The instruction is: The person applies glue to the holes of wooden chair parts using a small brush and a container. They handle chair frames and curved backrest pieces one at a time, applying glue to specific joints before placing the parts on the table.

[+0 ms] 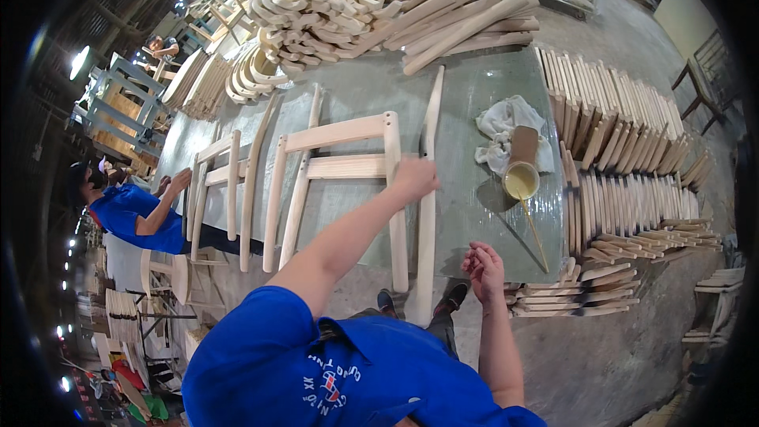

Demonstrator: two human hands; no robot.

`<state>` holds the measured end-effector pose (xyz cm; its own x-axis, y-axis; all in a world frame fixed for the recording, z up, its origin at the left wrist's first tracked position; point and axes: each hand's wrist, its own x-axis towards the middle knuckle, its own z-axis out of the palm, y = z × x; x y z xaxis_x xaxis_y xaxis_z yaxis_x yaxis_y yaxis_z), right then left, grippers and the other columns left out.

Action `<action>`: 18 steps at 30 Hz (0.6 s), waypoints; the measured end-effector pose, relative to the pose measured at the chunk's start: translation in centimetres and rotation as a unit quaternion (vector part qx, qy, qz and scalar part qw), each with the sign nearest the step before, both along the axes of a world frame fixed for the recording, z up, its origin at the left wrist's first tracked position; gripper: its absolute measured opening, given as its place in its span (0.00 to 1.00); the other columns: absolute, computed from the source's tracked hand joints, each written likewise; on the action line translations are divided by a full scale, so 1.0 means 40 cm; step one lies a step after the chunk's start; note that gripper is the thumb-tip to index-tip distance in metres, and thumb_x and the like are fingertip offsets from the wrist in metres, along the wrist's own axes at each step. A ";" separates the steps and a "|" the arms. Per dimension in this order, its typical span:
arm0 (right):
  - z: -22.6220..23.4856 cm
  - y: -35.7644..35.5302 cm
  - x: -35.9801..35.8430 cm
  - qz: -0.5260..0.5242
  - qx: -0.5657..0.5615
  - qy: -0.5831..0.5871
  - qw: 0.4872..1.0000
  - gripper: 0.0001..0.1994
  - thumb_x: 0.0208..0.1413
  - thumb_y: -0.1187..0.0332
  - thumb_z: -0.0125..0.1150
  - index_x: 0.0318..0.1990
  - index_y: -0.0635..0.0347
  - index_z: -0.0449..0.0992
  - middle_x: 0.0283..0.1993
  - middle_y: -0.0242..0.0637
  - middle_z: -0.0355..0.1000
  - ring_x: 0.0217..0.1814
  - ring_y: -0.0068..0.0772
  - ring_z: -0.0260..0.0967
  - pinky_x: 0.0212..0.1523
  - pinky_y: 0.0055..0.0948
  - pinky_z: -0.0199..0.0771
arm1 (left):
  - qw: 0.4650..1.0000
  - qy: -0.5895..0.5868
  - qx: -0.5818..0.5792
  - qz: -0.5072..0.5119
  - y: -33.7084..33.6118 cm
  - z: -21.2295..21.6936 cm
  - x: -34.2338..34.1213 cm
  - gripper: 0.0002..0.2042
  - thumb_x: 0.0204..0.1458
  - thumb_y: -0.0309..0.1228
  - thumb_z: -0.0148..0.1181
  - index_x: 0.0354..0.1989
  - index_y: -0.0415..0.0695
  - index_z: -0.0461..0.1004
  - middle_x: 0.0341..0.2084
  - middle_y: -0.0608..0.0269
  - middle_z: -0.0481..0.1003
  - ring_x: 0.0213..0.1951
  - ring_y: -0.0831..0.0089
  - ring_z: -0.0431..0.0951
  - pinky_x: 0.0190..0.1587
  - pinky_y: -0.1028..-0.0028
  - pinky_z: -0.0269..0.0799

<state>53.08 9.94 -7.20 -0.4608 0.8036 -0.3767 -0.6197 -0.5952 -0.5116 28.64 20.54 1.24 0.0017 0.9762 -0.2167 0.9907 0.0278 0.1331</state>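
Pale wooden open frame on grey-green desk; curls left hand against long bent wooden leg beside it, cannot tell exact grip; seemingly aligning both, probably needs squaring before pressing; holds right hand half-curled, apparently empty.

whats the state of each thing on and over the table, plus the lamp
left hand: at the long leg, grip unclear
right hand: raised, fingers bent
long leg: bare wood
wooden frame: rails joined to legs
cup: uncovered, yellowish liquid inside
stick: leaning out of the cup
cloth: crumpled
lamp: lit
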 end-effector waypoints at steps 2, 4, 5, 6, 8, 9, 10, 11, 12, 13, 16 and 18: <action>-0.003 -0.003 0.010 -0.023 -0.030 -0.003 0.999 0.11 0.58 0.68 0.52 0.45 0.64 0.70 0.31 0.36 0.71 0.29 0.27 0.69 0.31 0.26 0.71 | 0.997 -0.033 -0.018 -0.062 -0.029 -0.017 0.067 0.11 0.46 0.37 0.51 0.24 0.43 0.75 0.24 0.54 0.76 0.33 0.55 0.77 0.38 0.63 0.70; 0.008 0.002 0.019 -0.011 -0.068 -0.009 0.998 0.12 0.58 0.65 0.52 0.46 0.61 0.70 0.31 0.35 0.70 0.30 0.27 0.67 0.31 0.26 0.69 | 0.991 -0.067 -0.034 -0.108 -0.059 -0.034 0.095 0.09 0.46 0.35 0.53 0.26 0.42 0.75 0.25 0.53 0.76 0.33 0.55 0.76 0.39 0.63 0.69; 0.010 0.005 0.029 -0.017 -0.078 -0.004 0.997 0.12 0.59 0.64 0.52 0.47 0.59 0.70 0.31 0.35 0.69 0.30 0.28 0.65 0.31 0.26 0.67 | 0.985 -0.144 0.019 -0.093 -0.041 -0.048 0.120 0.09 0.46 0.33 0.54 0.28 0.42 0.75 0.26 0.53 0.76 0.33 0.56 0.76 0.39 0.64 0.70; 0.009 0.008 0.039 -0.047 -0.099 0.045 0.993 0.13 0.59 0.63 0.52 0.48 0.58 0.69 0.31 0.33 0.69 0.30 0.27 0.65 0.32 0.26 0.67 | 0.971 -0.216 0.075 -0.067 -0.021 -0.063 0.128 0.08 0.45 0.32 0.55 0.30 0.41 0.75 0.27 0.53 0.76 0.33 0.58 0.76 0.38 0.64 0.70; 0.007 0.024 0.049 -0.103 -0.130 0.151 0.974 0.15 0.59 0.59 0.52 0.50 0.55 0.67 0.32 0.31 0.69 0.30 0.26 0.65 0.32 0.26 0.67 | 0.930 -0.342 0.132 -0.016 0.051 -0.083 0.137 0.10 0.45 0.29 0.58 0.36 0.39 0.73 0.30 0.56 0.75 0.33 0.66 0.76 0.36 0.68 0.70; 0.010 0.034 0.052 -0.127 -0.125 0.182 0.967 0.16 0.59 0.58 0.51 0.50 0.54 0.67 0.32 0.30 0.69 0.29 0.25 0.64 0.32 0.26 0.66 | 0.921 -0.364 0.142 0.002 0.093 -0.097 0.144 0.10 0.46 0.30 0.58 0.35 0.39 0.73 0.28 0.56 0.76 0.32 0.65 0.76 0.36 0.68 0.70; 0.017 0.045 0.055 -0.152 -0.120 0.213 0.958 0.16 0.59 0.57 0.51 0.51 0.53 0.67 0.32 0.30 0.69 0.29 0.24 0.63 0.32 0.26 0.65 | 0.910 -0.385 0.151 0.020 0.134 -0.101 0.161 0.10 0.46 0.31 0.58 0.35 0.39 0.74 0.27 0.56 0.76 0.31 0.64 0.76 0.36 0.68 0.71; 0.024 0.055 0.058 -0.175 -0.115 0.244 0.947 0.17 0.59 0.55 0.51 0.51 0.52 0.67 0.32 0.29 0.68 0.28 0.24 0.62 0.31 0.25 0.64 | 0.899 -0.405 0.161 0.038 0.173 -0.103 0.172 0.11 0.47 0.33 0.58 0.34 0.39 0.74 0.25 0.56 0.76 0.30 0.63 0.77 0.36 0.68 0.72; 0.027 0.071 0.067 -0.201 -0.129 0.245 0.940 0.17 0.59 0.53 0.51 0.50 0.50 0.68 0.32 0.29 0.68 0.27 0.23 0.60 0.31 0.25 0.63 | 0.897 -0.427 0.094 0.066 0.212 -0.104 0.197 0.11 0.46 0.34 0.59 0.33 0.38 0.74 0.24 0.57 0.76 0.28 0.66 0.76 0.34 0.68 0.72; 0.031 0.084 0.075 -0.226 -0.130 0.245 0.934 0.17 0.58 0.53 0.51 0.50 0.50 0.68 0.32 0.29 0.68 0.27 0.23 0.60 0.31 0.25 0.62 | 0.891 -0.444 0.023 0.095 0.238 -0.103 0.221 0.11 0.46 0.35 0.60 0.31 0.38 0.75 0.22 0.58 0.75 0.25 0.68 0.76 0.32 0.69 0.72; 0.032 0.127 0.094 -0.287 -0.121 0.245 0.918 0.16 0.58 0.53 0.52 0.49 0.50 0.69 0.32 0.29 0.68 0.28 0.23 0.60 0.30 0.25 0.61 | 0.868 -0.469 -0.068 0.147 0.282 -0.115 0.271 0.11 0.47 0.36 0.62 0.29 0.40 0.76 0.18 0.65 0.73 0.19 0.78 0.71 0.24 0.75 0.68; 0.026 0.155 0.105 -0.297 -0.106 0.214 0.924 0.15 0.58 0.54 0.52 0.48 0.50 0.70 0.31 0.29 0.68 0.27 0.24 0.61 0.29 0.25 0.61 | 0.850 -0.493 -0.082 0.169 0.291 -0.126 0.272 0.13 0.47 0.38 0.64 0.30 0.40 0.76 0.20 0.66 0.74 0.20 0.80 0.71 0.23 0.77 0.67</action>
<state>57.30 16.14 -6.17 -0.1044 0.8921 -0.4396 -0.9883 -0.1425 -0.0543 39.53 32.18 -3.78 -0.0131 0.9138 -0.4061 0.3317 0.3871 0.8603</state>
